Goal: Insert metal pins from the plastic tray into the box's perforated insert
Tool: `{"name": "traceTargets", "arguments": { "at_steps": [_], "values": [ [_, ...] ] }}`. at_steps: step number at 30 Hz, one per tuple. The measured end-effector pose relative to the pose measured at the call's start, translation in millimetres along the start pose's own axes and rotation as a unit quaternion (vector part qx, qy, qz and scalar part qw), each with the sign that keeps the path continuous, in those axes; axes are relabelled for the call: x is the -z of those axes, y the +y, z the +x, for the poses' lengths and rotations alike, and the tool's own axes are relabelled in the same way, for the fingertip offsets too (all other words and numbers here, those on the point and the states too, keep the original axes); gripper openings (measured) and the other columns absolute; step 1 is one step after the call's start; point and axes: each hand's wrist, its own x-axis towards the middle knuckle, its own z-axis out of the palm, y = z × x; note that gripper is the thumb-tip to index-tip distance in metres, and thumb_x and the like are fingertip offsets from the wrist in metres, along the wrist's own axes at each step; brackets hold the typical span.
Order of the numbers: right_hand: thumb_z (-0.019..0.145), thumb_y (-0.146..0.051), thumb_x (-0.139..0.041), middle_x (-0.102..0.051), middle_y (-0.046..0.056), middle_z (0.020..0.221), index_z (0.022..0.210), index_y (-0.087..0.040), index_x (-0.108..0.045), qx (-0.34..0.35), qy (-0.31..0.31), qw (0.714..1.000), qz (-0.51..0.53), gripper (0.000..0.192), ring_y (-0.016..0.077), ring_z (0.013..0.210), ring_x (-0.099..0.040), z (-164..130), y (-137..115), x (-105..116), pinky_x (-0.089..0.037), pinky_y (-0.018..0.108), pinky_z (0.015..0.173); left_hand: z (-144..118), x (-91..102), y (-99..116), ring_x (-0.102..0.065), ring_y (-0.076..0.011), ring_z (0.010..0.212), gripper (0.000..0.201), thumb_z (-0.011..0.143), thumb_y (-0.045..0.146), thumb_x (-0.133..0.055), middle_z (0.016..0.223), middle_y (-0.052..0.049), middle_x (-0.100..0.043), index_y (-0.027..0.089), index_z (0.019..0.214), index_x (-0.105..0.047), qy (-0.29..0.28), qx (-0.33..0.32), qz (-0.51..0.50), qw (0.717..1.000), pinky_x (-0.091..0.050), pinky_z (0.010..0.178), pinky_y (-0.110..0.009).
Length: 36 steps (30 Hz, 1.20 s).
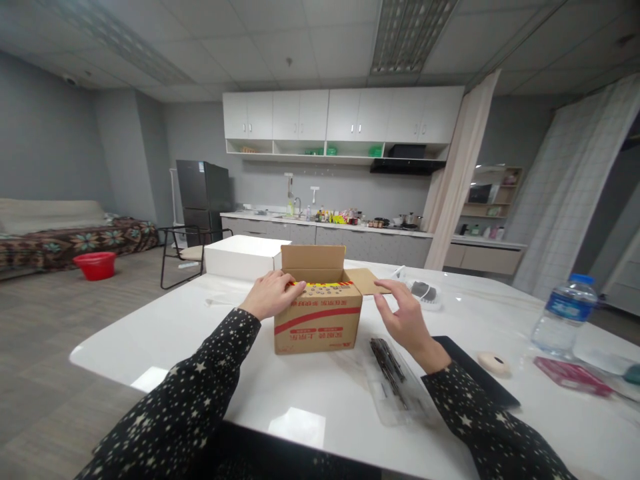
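L hand (273, 293) lies on cardbd box's (317, 327) top L edge, fingers part-bent, grip unclear; box sits on white table (330, 380). R hand (407, 323) half-open at R flap (364, 280), can't tell if pinching.

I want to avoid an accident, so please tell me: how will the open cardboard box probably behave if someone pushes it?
The cardboard box should probably keep its shape, since its walls stand straight. Its raised back flap looks thin and would likely bend first. On the glossy table, it may slide rather than tip, being wider than tall.
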Motion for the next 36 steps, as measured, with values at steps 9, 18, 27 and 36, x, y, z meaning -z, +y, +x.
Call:
{"name": "traceTargets", "arguments": {
  "at_steps": [9, 18, 27, 36],
  "values": [
    [0.093, -0.035, -0.049, -0.068, 0.004, 0.073, 0.084, -0.018, -0.069, -0.175, -0.377, 0.909, -0.035, 0.027, 0.0188, 0.068, -0.059, -31, 24, 33, -0.042, 0.031, 0.064, 2, -7.5, -4, -0.059, -0.0311, 0.113, 0.05, 0.091, 0.059, -0.041, 0.11, -0.012, -0.068, 0.019, 0.101, -0.069, 0.026, 0.011, -0.046, 0.999, -0.046, 0.101, -0.046],
    [0.081, -0.019, -0.057, -0.073, 0.007, 0.087, 0.1, -0.015, -0.074, -0.201, -0.475, 0.856, -0.018, 0.026, 0.0189, 0.076, -0.063, -41, 35, 23, -0.045, 0.028, 0.068, 6, -18.9, -7, -0.061, -0.0281, 0.111, 0.046, 0.085, 0.055, -0.05, 0.114, -0.01, -0.067, 0.02, 0.111, -0.066, 0.082, 0.01, -0.154, 0.985, -0.047, 0.103, -0.043],
    [0.078, -0.018, -0.059, -0.069, 0.003, 0.079, 0.115, -0.014, -0.07, -0.216, -0.5, 0.839, -0.014, 0.038, 0.0161, 0.068, -0.059, -46, 39, 23, -0.041, 0.025, 0.06, 6, -23.8, -7, -0.06, -0.0254, 0.11, 0.039, 0.088, 0.052, -0.054, 0.113, -0.009, -0.062, 0.02, 0.108, -0.062, 0.156, -0.04, -0.157, 0.974, -0.047, 0.102, -0.04],
    [0.077, -0.023, -0.064, -0.07, 0.004, 0.082, 0.114, -0.014, -0.07, -0.211, -0.51, 0.834, -0.026, 0.039, 0.0179, 0.071, -0.06, -41, 26, 26, -0.043, 0.027, 0.063, 6, -29.3, -8, -0.06, -0.0249, 0.112, 0.039, 0.087, 0.051, -0.057, 0.117, -0.007, -0.063, 0.022, 0.112, -0.06, 0.155, -0.022, -0.193, 0.969, -0.047, 0.103, -0.04]
  ]
}}
